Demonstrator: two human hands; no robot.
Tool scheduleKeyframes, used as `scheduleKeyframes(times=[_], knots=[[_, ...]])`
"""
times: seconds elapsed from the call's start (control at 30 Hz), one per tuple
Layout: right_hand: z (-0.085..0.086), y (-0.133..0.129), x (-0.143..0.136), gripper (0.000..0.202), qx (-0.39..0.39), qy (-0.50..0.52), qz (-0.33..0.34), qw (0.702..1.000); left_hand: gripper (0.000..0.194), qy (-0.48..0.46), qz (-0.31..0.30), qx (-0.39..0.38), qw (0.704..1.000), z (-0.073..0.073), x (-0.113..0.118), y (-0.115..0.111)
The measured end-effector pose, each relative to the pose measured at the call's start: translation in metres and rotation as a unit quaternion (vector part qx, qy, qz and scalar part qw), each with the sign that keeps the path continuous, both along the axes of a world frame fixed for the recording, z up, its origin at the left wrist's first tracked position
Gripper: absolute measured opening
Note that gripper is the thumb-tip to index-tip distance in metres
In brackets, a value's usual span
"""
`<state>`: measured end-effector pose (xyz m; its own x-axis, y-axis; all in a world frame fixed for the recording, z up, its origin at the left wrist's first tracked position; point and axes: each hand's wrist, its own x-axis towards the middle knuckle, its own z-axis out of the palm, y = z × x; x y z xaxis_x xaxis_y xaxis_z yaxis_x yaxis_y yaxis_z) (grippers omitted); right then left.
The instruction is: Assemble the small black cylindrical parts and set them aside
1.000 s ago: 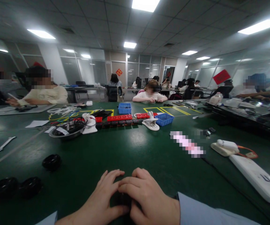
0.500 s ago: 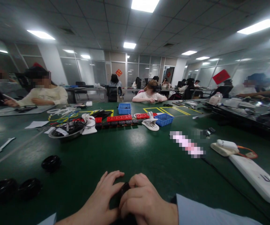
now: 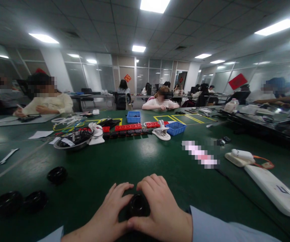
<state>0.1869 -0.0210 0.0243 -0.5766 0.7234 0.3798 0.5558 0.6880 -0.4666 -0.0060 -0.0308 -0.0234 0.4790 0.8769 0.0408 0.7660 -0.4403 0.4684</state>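
A glossy black round part with a hole in its middle [image 3: 137, 204] sits between my hands at the bottom of the view. My left hand [image 3: 109, 210] curves round its left side. My right hand [image 3: 161, 205] arches over its right side, the thumb in front and the fingers behind. Both hands are closed about the part, and its lower portion is hidden. To the left on the green table lie a single black ring-like part [image 3: 57, 175] and two more, a nearer one [image 3: 35, 201] and an outer one [image 3: 6, 203].
A wrench [image 3: 7, 156] lies far left. Across the middle stand a metal bowl with cables [image 3: 70, 145], a red-and-black strip [image 3: 128, 129], a white clip [image 3: 161, 132] and a blue bin [image 3: 176, 128]. A white device [image 3: 277, 191] lies right. Several people sit around.
My right hand has opened wider and its fingers have lifted, so the black part's top and hole now show. The left hand has hardly moved.
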Motion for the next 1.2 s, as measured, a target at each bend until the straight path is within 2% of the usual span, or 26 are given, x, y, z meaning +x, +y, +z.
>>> scheduleKeyframes(times=[0.2, 0.33, 0.63, 0.9, 1.07, 1.2], knots=[[0.002, 0.0, -0.002, 0.027, -0.005, -0.062, 0.002, 0.998, 0.041, -0.005, 0.02, -0.014, 1.0, 0.01, 0.006, -0.003], [0.003, -0.001, -0.004, 0.024, -0.001, -0.076, 0.009, 0.997, 0.042, -0.005, 0.022, -0.025, 0.999, 0.013, 0.008, -0.003], [0.003, -0.001, -0.002, 0.019, -0.009, -0.077, 0.045, 0.996, 0.047, 0.003, 0.019, -0.017, 1.0, 0.008, 0.006, -0.003], [0.003, -0.001, 0.0, 0.029, -0.022, -0.048, 0.118, 0.992, 0.054, -0.015, 0.018, -0.01, 1.0, 0.003, 0.004, -0.002], [-0.001, 0.002, 0.0, 0.03, -0.006, -0.026, 0.152, 0.988, 0.043, -0.018, 0.014, -0.017, 1.0, 0.006, 0.005, -0.003], [-0.003, 0.002, -0.001, 0.02, 0.0, -0.037, 0.186, 0.982, 0.041, -0.004, 0.007, -0.031, 0.999, 0.01, 0.007, -0.003]])
